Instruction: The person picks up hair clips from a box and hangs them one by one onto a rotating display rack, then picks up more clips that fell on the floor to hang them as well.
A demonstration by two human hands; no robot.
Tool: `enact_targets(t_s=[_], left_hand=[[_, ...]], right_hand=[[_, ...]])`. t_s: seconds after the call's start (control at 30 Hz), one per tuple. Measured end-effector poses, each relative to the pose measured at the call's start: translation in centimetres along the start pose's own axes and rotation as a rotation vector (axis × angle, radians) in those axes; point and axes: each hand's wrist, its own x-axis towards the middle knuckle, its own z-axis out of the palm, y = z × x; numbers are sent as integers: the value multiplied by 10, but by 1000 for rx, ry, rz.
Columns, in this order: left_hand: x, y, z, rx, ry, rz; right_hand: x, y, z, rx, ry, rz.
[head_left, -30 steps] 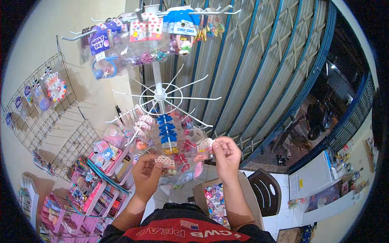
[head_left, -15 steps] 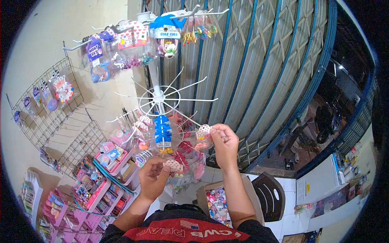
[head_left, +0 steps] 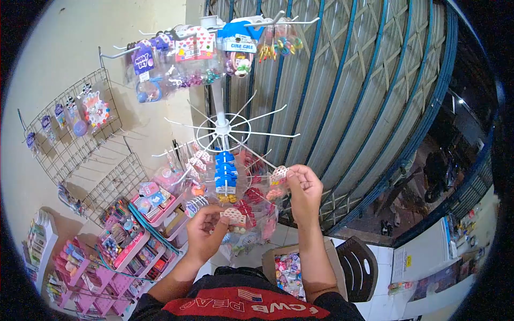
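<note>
My left hand (head_left: pixel 208 231) pinches a dotted white card pack (head_left: pixel 233 216) in front of the lower part of the display rack. Farther right and a little higher, my right hand (head_left: pixel 304 192) holds a second dotted card pack (head_left: pixel 278 175) at a lower hook. Between and behind my hands hang blue-carded packs (head_left: pixel 225 174) with yellow items at the bottom, and red packs beside them. Above is the white rack's ring of hooks (head_left: pixel 221 128), with several bare prongs. Carded accessories (head_left: pixel 195 45) hang on its top tier.
An open carton (head_left: pixel 289 273) of colourful packs stands below my right forearm, beside a dark plastic chair (head_left: pixel 356 267). Pink shelves and trays (head_left: pixel 126 246) are at the left, under wire grids (head_left: pixel 69 125) on the wall. A folding metal shutter (head_left: pixel 342 101) stands behind the rack.
The view has shifted, so the rack and wall sit farther right. Both hands still hold their card packs near the same parts of the rack.
</note>
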Motion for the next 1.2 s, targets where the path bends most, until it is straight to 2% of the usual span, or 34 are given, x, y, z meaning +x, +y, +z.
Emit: enact_targets(t_s=[0.5, 0.67, 1.0, 1.2], left_hand=[[4, -1, -16, -54, 54, -53], [9, -3, -20, -69, 143, -25], [6, -10, -35, -12, 125, -11], [15, -8, -48, -63, 206, 12]], right_hand=[[-8, 4, 4, -73, 70, -10], [-15, 5, 9, -71, 59, -8], [-19, 7, 7, -96, 97, -22], [-24, 6, 12, -104, 85, -18]])
